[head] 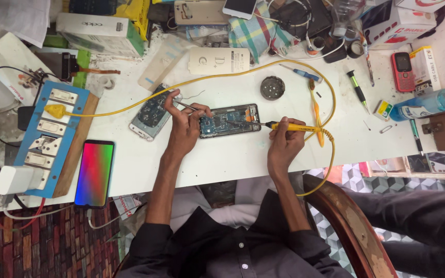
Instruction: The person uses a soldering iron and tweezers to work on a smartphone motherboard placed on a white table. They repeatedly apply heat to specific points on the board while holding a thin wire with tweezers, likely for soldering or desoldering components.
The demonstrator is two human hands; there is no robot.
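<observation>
- A person in a dark shirt [233,247] sits nearest the lens at a cluttered white bench [222,159], both forearms stretched over its front edge.
- The right hand [284,144] is closed pencil-fashion around a yellow soldering iron [292,126], its dark tip lying over the right half of an opened phone [229,121].
- The left hand [185,126] pinches a pair of tweezers [186,106] shut between thumb and fingers, the points at the phone's left end; what they hold, if anything, is too small to tell.
- The phone lies flat between the two hands, board [222,122] exposed, the left hand touching its left edge and the right just below its right end.
- Done well, this step seems to call for both wrists braced on the bench, the tip touched briefly to one joint only, and the tweezers held steady against the part so nothing drifts.
- The iron's yellow cord [330,149] loops beside the right hand and runs across the bench to a blue socket board [47,139]; a snag there could, by this judgement, tug the tip off its mark.
- A second phone [150,113] lies just beside the left hand, a lit screen [95,172] with rainbow bands near the left forearm.
- Screwdrivers [357,90], a round tin [272,87], a red keypad phone [403,69] and boxes [99,31] lie well apart at the back.
</observation>
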